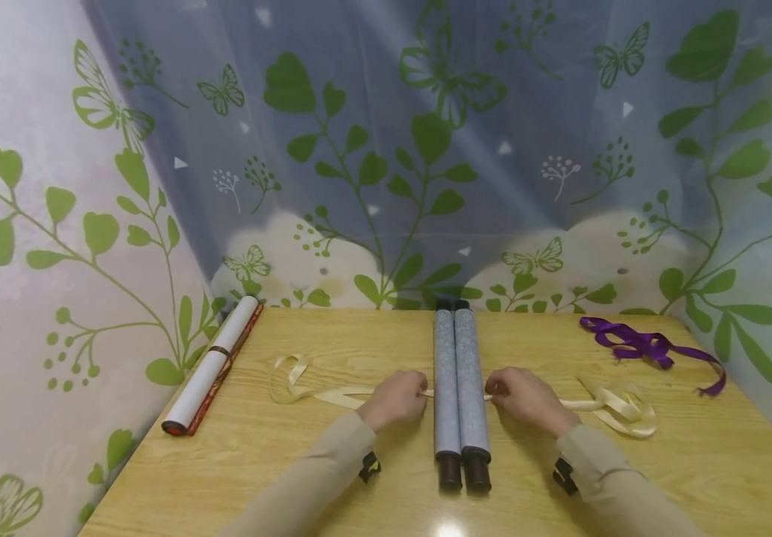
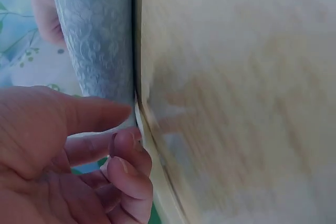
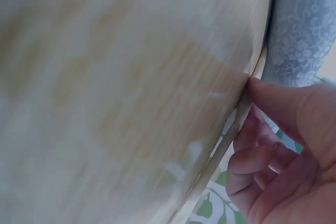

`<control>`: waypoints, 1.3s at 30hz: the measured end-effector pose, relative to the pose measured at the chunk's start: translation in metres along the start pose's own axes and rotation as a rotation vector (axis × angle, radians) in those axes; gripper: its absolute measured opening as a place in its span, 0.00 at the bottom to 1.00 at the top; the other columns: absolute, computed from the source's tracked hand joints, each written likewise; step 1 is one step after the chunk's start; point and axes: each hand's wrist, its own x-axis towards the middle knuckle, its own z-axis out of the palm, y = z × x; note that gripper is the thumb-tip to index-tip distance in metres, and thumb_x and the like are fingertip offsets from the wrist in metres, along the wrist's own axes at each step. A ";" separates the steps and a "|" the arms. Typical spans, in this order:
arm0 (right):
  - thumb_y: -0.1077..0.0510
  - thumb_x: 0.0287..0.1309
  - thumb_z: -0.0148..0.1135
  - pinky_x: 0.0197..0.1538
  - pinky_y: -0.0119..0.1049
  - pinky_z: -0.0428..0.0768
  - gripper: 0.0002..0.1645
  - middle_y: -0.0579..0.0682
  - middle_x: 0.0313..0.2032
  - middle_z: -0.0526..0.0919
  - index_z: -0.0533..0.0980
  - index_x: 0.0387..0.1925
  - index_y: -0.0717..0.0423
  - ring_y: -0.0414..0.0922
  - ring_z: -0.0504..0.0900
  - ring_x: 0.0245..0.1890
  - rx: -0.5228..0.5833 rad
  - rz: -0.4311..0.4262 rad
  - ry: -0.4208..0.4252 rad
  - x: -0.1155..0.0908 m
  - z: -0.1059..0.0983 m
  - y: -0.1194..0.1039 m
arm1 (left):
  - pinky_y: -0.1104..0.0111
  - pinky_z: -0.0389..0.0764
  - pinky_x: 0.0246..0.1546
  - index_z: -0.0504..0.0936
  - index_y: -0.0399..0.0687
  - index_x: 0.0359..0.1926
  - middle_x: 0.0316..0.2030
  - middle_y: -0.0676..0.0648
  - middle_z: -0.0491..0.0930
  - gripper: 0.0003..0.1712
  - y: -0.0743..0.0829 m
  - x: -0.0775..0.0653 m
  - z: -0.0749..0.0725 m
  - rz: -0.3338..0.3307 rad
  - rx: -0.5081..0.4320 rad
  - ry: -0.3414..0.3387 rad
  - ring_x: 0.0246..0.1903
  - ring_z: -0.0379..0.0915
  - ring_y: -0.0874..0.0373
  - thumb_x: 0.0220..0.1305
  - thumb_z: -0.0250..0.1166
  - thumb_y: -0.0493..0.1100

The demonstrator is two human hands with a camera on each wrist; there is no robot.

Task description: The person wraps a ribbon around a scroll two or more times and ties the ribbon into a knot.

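Two rolled scrolls lie side by side down the middle of the wooden table in the head view: a left scroll and a right scroll, pale blue-grey with floral patterning and dark end knobs. A cream ribbon runs crosswise at them, its stretch between the two sides hidden by the rolls. Close to the left scroll, my left hand pinches the ribbon with curled fingers. My right hand pinches it beside the right scroll; the right wrist view shows thumb and fingertips on the ribbon, low at the tabletop.
Another white scroll with red edging and a dark band lies at the table's left edge. A purple ribbon is heaped at the back right. Loose cream ribbon coils lie outside each hand. A leaf-printed curtain hangs behind the table.
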 end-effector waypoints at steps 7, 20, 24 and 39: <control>0.64 0.55 0.65 0.36 0.44 0.79 0.05 0.45 0.28 0.85 0.81 0.31 0.50 0.43 0.81 0.31 0.005 -0.001 0.003 0.005 -0.001 0.004 | 0.64 0.80 0.32 0.84 0.42 0.36 0.35 0.46 0.85 0.05 -0.004 0.008 -0.002 -0.020 0.090 0.030 0.35 0.81 0.53 0.57 0.67 0.35; 0.67 0.56 0.59 0.32 0.45 0.78 0.13 0.46 0.29 0.84 0.82 0.37 0.49 0.44 0.81 0.32 -0.066 0.004 -0.059 0.019 -0.004 0.003 | 0.66 0.75 0.25 0.81 0.46 0.26 0.30 0.49 0.78 0.07 -0.008 0.024 0.000 -0.090 0.110 0.029 0.31 0.71 0.58 0.55 0.63 0.31; 0.67 0.57 0.59 0.33 0.47 0.79 0.13 0.48 0.31 0.84 0.81 0.38 0.48 0.45 0.81 0.33 -0.078 -0.001 -0.065 0.023 -0.004 0.005 | 0.67 0.72 0.23 0.79 0.46 0.25 0.28 0.49 0.76 0.07 -0.011 0.030 0.001 -0.097 0.086 0.034 0.29 0.69 0.58 0.54 0.61 0.30; 0.60 0.61 0.64 0.36 0.46 0.79 0.04 0.52 0.36 0.81 0.79 0.38 0.54 0.48 0.80 0.36 -0.137 -0.044 -0.061 0.025 -0.008 0.006 | 0.66 0.76 0.21 0.80 0.47 0.22 0.23 0.49 0.82 0.10 -0.015 0.037 0.003 -0.090 0.165 0.187 0.24 0.78 0.56 0.58 0.64 0.32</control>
